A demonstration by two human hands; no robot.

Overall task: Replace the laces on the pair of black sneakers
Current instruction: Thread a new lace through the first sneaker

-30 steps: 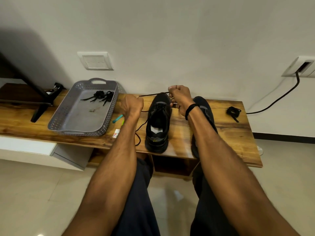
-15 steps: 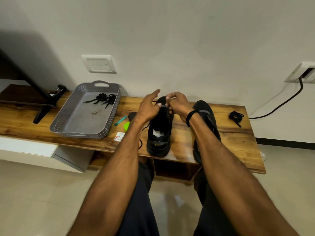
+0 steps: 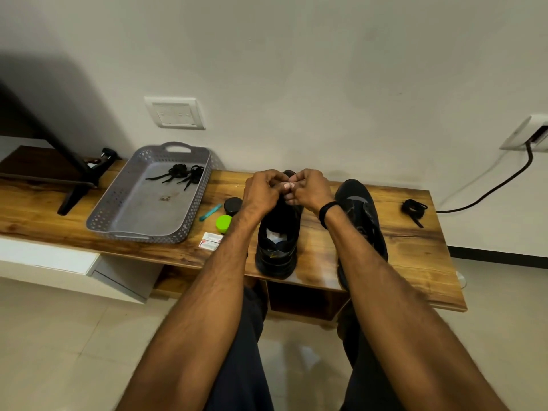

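Over far end of black sneaker (image 3: 277,241) on wooden bench (image 3: 415,247), left hand (image 3: 262,192) and right hand (image 3: 311,188) curl fingers tip-to-tip, held thing hidden.

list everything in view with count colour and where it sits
black sneakers: 2, black, one at bench centre, the other right of it
long wooden bench: 1, brown, against wall
perforated plastic tray: 1, grey, bench left
loose shoelace bundles: 2, black, one in tray, one at bench right end
round tin: 1, black, left of centre sneaker
round lid: 1, green, beside tin
pen-like stick: 1, teal, beside tray
small packet: count unclear, white-red, bench front
switch plate: 1, white, wall above tray
wall socket: 1, white, right; black cable runs from it
stand leg: 1, black, far left
wristband: 1, black, right wrist
left hand, right hand: fingers curled, meeting over centre sneaker; what they pinch is hidden
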